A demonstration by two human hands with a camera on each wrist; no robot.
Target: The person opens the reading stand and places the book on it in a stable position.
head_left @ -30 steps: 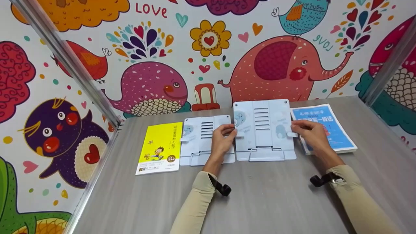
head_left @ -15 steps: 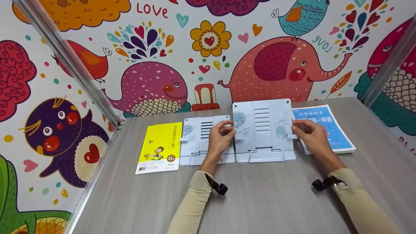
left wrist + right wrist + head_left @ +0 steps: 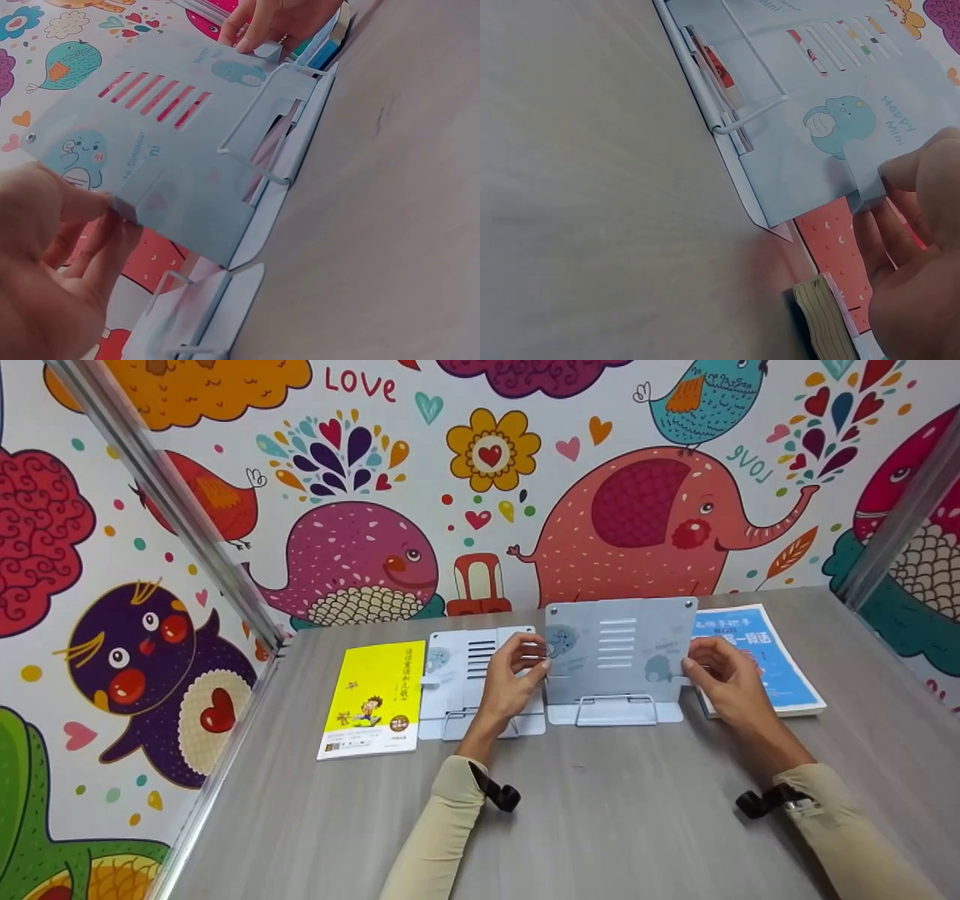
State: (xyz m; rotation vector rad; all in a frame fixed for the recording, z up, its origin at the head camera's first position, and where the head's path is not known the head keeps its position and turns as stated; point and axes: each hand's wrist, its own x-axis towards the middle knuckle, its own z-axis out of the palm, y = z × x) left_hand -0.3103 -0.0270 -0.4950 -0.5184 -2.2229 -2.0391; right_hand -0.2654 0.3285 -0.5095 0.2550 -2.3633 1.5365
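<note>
A pale blue book stand point(image 3: 577, 675) with slots and a wire page holder point(image 3: 616, 721) stands in the middle, its back panel tilted up steeply from its base. At the panel's left edge, my left hand point(image 3: 510, 679) pinches near the side tab point(image 3: 126, 208), seen closely in the left wrist view. My right hand point(image 3: 729, 675) pinches the right side tab point(image 3: 864, 176) between thumb and fingers. A second similar book stand point(image 3: 448, 701) lies low beside it, partly hidden behind my left hand.
Left of the second stand lies a yellow book point(image 3: 375, 679). A thick blue book point(image 3: 784, 679) lies on the right, partly behind my right hand. All rest on a grey wooden table point(image 3: 585, 817) against a wall point(image 3: 487, 532) with cartoon pictures.
The middle stand's panel has swung up from leaning back to nearly upright, and light shows through its slots. Both hands have stayed at its sides; the other stand and the books have not moved.
</note>
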